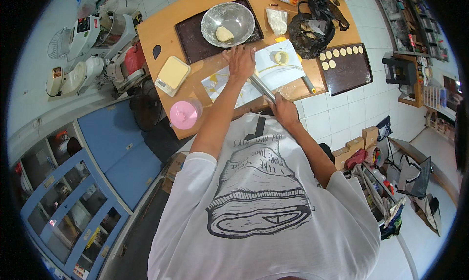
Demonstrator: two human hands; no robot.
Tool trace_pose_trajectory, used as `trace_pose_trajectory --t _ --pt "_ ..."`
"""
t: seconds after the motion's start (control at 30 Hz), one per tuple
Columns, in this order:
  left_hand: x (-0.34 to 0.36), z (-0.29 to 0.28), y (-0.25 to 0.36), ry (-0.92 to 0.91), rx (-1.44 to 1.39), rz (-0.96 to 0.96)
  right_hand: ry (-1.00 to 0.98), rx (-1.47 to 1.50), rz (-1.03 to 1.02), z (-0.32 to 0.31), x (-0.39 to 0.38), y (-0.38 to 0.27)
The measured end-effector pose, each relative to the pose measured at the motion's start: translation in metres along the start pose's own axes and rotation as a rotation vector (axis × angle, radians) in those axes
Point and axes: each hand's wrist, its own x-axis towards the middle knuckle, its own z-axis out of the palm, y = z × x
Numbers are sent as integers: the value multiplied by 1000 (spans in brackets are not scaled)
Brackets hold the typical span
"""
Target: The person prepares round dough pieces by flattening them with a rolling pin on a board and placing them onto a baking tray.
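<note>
A metal rolling pin (pixel 263 88) lies slantwise over a white patterned mat (pixel 293 70). The fingers of my right hand (pixel 285 112) are wrapped round its near end. My left hand (pixel 240 62) rests over the far end, palm down with fingers spread; that end is hidden beneath it. A flat piece of pale dough seems to lie on the mat, partly covered by my hand. Right of the pin stands a round yellow cutter (pixel 282 58). Beyond my left hand, a floury metal bowl (pixel 215 17) holds a dough lump (pixel 224 34).
The bowl stands on a dark tray (pixel 191 38). At left are a kitchen scale (pixel 172 77) and a pink-lidded tub (pixel 184 115). A grey-and-yellow handled tool (pixel 309 84) lies by the mat. Right, a tray (pixel 349 77) bears several dough rounds, near a black bag (pixel 310 40).
</note>
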Motion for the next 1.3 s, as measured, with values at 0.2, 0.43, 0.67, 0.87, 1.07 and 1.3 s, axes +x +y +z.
trace_pose_trajectory --t 0.2,0.43,0.67,0.87,1.07,1.3 --pt "13 -5 18 -117 23 -41 -46 258 -38 1 7 20" --pt "30 7 27 -69 145 65 -659 1147 347 -11 30 47" --pt "43 18 36 -58 133 60 -790 1387 551 -16 38 53" --pt "60 19 7 86 -590 9 -1009 1692 579 -9 42 56" --pt "31 -42 3 -99 -822 -48 -793 1562 431 -38 32 36" --pt "12 -43 -22 -31 -518 66 -157 408 -45 -22 29 13"
